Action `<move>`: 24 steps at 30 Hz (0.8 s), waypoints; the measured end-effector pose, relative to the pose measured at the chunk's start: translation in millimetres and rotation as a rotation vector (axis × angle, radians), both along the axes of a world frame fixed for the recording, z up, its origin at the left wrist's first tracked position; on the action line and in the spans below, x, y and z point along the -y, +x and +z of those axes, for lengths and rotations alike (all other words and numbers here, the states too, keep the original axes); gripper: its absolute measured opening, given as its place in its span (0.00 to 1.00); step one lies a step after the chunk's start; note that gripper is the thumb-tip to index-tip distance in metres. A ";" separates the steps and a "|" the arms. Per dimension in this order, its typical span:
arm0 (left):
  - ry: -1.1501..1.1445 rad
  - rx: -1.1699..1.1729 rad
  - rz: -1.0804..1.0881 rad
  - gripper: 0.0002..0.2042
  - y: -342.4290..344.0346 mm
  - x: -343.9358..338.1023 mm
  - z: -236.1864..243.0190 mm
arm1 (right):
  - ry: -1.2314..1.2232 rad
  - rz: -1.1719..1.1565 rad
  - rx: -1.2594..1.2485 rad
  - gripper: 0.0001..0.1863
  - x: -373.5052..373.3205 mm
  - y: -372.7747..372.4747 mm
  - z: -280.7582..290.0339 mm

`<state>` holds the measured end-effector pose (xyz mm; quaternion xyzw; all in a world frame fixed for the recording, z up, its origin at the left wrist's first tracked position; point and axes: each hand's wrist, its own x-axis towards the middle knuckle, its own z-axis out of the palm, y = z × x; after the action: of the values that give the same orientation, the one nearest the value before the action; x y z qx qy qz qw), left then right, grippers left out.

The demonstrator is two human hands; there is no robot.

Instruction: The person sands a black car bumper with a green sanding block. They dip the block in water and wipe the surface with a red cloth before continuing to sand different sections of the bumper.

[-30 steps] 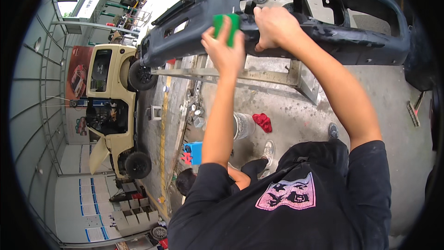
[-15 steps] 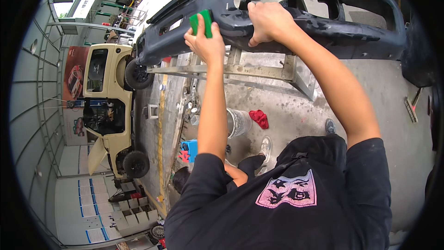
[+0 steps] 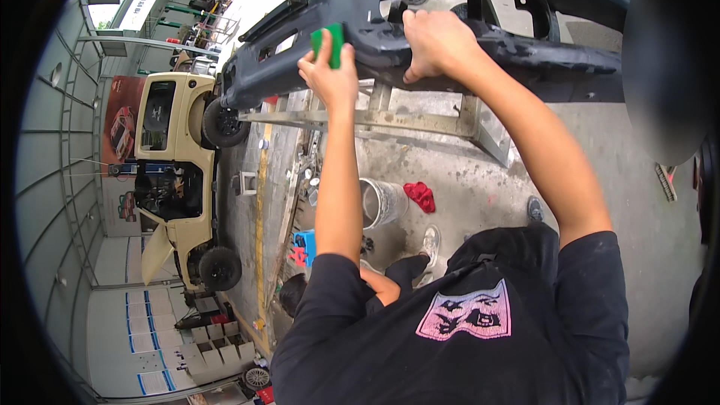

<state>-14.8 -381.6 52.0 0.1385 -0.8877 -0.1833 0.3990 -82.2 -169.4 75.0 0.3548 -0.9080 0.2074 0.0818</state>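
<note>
A dark grey car bumper (image 3: 270, 75) stretches across the top of the view, with dull, patchy spots on its surface. My left hand (image 3: 331, 84) holds a green sanding block (image 3: 337, 45) against the bumper's face, left of the large opening. Index finger and thumb show on the block; the hand is slightly blurred. My right hand (image 3: 441, 43) is closed over the bumper's lower bar beside that opening, thumb below and fingers on top. Part of its grip is hidden behind the hand.
Beneath the bumper stands a metal frame (image 3: 420, 121). A whitish bucket (image 3: 386, 202) and a red cloth (image 3: 420, 196) are on the floor. Another person's arm (image 3: 381, 285) shows below, near a blue box (image 3: 305, 241). A beige vehicle (image 3: 174, 135) stands left; a blurred dark shape (image 3: 667, 60) blocks the right.
My left hand and the sanding block have shifted slightly on the bumper. A blurred dark shape has come in at the right, covering the bumper's end. My right hand keeps its hold.
</note>
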 end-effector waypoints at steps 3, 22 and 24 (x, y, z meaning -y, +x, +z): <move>-0.161 -0.112 0.004 0.28 6.4 -29.1 -20.3 | 0.012 -0.002 0.049 0.42 -2.5 -1.7 2.8; -0.232 -0.088 -0.253 0.29 42.7 -66.5 -40.8 | 0.002 -0.017 0.009 0.41 -10.6 -5.9 -0.7; -0.255 -0.128 -0.208 0.28 37.8 -53.2 -28.1 | -0.017 0.005 -0.011 0.41 -4.3 -1.1 4.0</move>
<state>23.0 -328.3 23.9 -0.0180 -0.8861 -0.1179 0.4479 -83.2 -165.1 79.0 0.3575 -0.9049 0.2132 0.0891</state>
